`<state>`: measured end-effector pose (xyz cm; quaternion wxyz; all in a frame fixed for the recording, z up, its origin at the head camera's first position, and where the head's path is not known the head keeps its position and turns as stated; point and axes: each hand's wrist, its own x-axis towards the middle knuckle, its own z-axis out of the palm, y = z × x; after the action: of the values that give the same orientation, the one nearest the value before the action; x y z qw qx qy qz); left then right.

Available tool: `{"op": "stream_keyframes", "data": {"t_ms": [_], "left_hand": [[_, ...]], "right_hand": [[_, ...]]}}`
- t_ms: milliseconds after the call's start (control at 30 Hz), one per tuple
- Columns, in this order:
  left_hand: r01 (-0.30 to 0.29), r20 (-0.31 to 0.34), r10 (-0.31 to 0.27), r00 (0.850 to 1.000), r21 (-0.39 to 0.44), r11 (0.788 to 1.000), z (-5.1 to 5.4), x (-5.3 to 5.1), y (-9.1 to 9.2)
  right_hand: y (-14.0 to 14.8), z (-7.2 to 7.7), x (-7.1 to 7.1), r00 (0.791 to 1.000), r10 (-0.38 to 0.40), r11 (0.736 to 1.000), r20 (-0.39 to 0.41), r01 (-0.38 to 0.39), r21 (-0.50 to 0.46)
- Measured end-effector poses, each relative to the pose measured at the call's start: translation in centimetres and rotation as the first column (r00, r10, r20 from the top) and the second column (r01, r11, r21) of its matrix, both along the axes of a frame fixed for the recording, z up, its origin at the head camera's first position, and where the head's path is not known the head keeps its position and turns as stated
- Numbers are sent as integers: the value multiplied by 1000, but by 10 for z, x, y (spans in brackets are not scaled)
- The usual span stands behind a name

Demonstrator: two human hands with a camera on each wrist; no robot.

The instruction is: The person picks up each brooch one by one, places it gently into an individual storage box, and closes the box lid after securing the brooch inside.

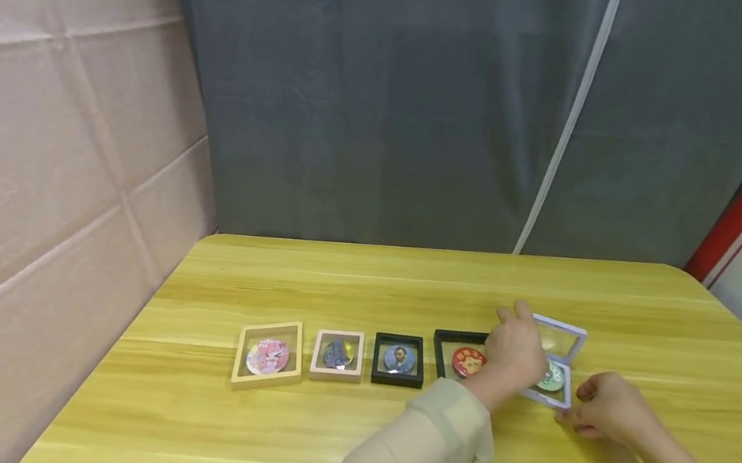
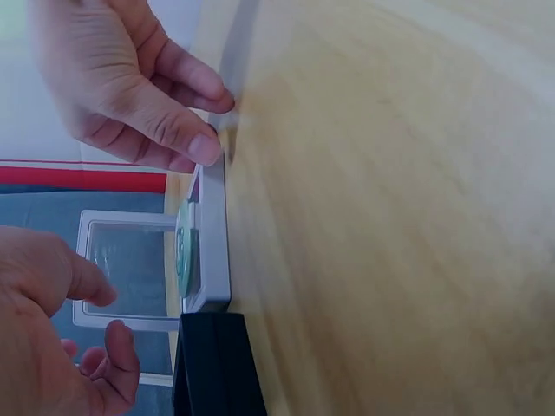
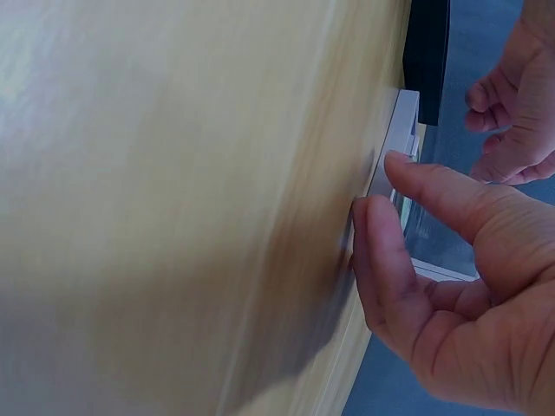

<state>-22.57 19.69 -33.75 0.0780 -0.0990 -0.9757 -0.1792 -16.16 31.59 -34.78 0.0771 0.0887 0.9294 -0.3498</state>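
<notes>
A white display frame lies on the table with its clear-windowed lid raised at the back. Inside the base sits a round green badge. My right hand holds the frame's near right corner between thumb and curled fingers; in the right wrist view the thumb meets its edge. My left hand hovers by the lid's left side, over the right part of a black frame with a red badge. In the left wrist view a gap separates its thumb and loosely bent fingers.
Left along the row lie a smaller black frame with a portrait badge, a pale pink frame with a blue-yellow badge, and a cream frame with a pink badge. Behind the wooden table hangs a grey curtain.
</notes>
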Motion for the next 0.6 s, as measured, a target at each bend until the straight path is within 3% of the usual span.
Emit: {"op": "stream_keyframes", "data": {"t_ms": [100,267,600], "left_hand": [[29,48,-32,998,57,998,1,-3,-4],[116,112,-124,986,73,991,1,-5,-8],[236,135,-256,957,149,960,5,-8,-14]], "right_hand": [[-3,-1,0,1000,7,1000,-16,-7,24],[-7,-3,0,998,12,999,-57,-9,51],[-7,-5,0,998,-19,999,-52,20,28]]}}
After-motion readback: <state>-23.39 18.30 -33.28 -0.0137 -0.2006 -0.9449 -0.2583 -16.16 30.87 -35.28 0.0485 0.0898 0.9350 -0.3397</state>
